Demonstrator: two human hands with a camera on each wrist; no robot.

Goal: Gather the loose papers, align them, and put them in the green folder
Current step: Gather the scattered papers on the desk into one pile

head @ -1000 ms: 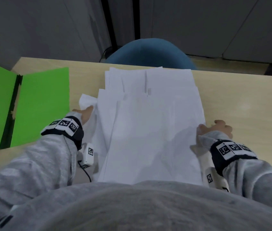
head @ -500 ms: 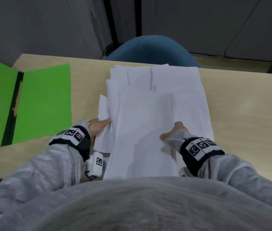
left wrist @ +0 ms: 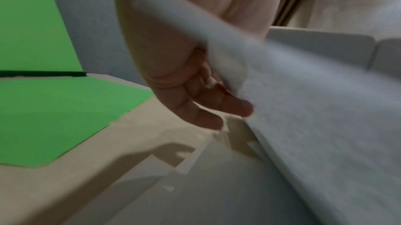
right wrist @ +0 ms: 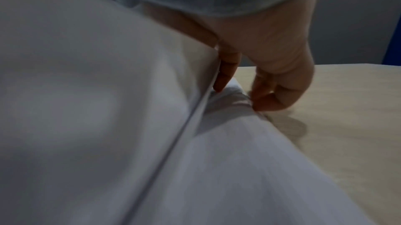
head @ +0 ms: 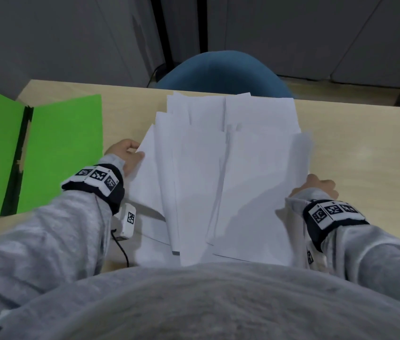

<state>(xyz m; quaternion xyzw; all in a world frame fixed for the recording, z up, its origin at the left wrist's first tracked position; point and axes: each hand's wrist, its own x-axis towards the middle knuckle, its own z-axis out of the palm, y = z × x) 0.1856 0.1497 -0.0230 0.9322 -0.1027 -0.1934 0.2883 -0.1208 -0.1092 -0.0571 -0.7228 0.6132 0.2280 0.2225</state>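
I see my left hand (head: 126,155) at the left edge of the loose papers (head: 221,173), which lie fanned and overlapping on the bench (head: 365,143), between my two hands. In the left wrist view the fingers (left wrist: 236,106) of that hand are curled under a lifted sheet, with the sheet's edge running across the palm, so the left hand grips the papers at their left side; that picture is blurred and I cannot tell how many sheets it has. My right hand (head: 316,186) is at the right edge of the pile, mostly hidden behind the raised sheets in the head view. From the right wrist view its fingers (right wrist: 228,72) are bent down against the edge of the papers (right wrist: 130,108), one fingertip tucked between an upper sheet and the lower ones and another touching the pile's edge at the bench surface (right wrist: 347,108); they pinch the right side of the papers. The upper sheets bow upward between my fingers, and the sheets are not squared, with corners sticking out at the far end. The green folder (head: 64,148) lies open and flat on the bench just beyond my left fingers, on the side away from the papers, apart from the pile. A blue chair (head: 223,72) stands past the far edge of the bench.
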